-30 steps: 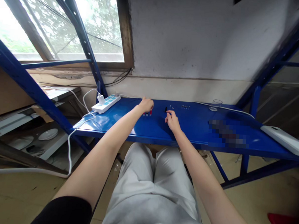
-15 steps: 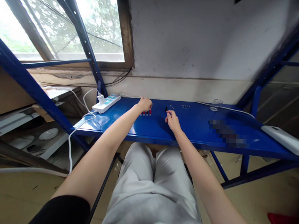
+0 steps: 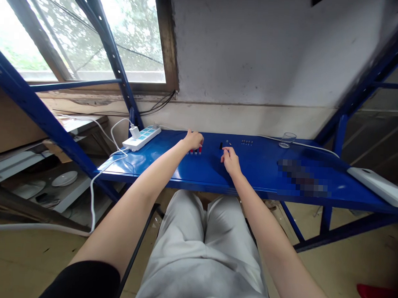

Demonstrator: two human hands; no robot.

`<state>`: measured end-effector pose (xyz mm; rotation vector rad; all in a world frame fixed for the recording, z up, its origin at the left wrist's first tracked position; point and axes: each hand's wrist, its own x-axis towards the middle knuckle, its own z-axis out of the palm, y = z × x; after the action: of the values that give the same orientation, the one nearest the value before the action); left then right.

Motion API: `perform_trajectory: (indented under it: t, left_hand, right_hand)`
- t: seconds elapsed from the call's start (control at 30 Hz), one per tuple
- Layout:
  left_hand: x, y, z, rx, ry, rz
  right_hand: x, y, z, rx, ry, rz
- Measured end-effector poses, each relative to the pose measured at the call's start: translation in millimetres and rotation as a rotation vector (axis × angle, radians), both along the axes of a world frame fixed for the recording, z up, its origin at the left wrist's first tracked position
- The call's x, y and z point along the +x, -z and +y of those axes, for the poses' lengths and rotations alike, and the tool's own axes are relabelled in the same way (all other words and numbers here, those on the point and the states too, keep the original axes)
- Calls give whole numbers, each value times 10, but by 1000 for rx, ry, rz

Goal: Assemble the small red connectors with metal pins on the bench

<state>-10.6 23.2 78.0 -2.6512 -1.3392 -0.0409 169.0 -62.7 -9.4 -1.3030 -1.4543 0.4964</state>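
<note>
Small red pieces (image 3: 195, 151) stand in a short row on the blue shelf (image 3: 172, 165), toward its far edge and a little left of the middle.

At the far left, a white power strip (image 3: 142, 137) lies slanted on the shelf's left end. A white charger (image 3: 134, 131) is plugged into it, and a white cable (image 3: 92, 192) drops over the near edge to the floor.

To the right of the strip, the left hand (image 3: 193, 140) sits directly over the red pieces with its fingers curled down onto them. The knuckles hide the fingertips, so I cannot tell whether it grips one or only touches them.

Just right of the red row, a small black piece (image 3: 220, 145) stands alone. The right hand (image 3: 231, 159) rests on the shelf near it, fingers loosely bent and fingertips close to the piece. Whether it pinches anything is too small to tell.

Further right, a tiny row of dark pieces (image 3: 247, 142) lies near the far edge. A clear glass (image 3: 287, 139) stands upright beyond them, well apart from both hands. At the far right, a flat white device (image 3: 378, 185) lies on the shelf's end.
</note>
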Motion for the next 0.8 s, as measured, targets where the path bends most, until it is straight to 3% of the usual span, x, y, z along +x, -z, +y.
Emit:
perform_trajectory:
  t: [0.27, 0.4, 0.5, 0.6, 0.7, 0.8]
  left_hand:
    - [78, -34, -94, 77, 32, -130]
    - [263, -18, -243, 106, 107, -251]
    - [463, 83, -361, 85, 137, -374]
    - [650, 244, -432, 38, 39, -490]
    - [768, 411, -427, -57, -142, -521]
    - [821, 553, -368, -132, -230, -514]
  right_hand:
    - [43, -54, -49, 190, 244, 161]
    - [60, -71, -52, 236, 316, 248]
    - [77, -69, -33, 253, 369, 303]
    - [94, -62, -11, 236, 411, 325]
    - [102, -61, -1, 208, 424, 312]
    - [100, -64, -2, 206, 412, 307]
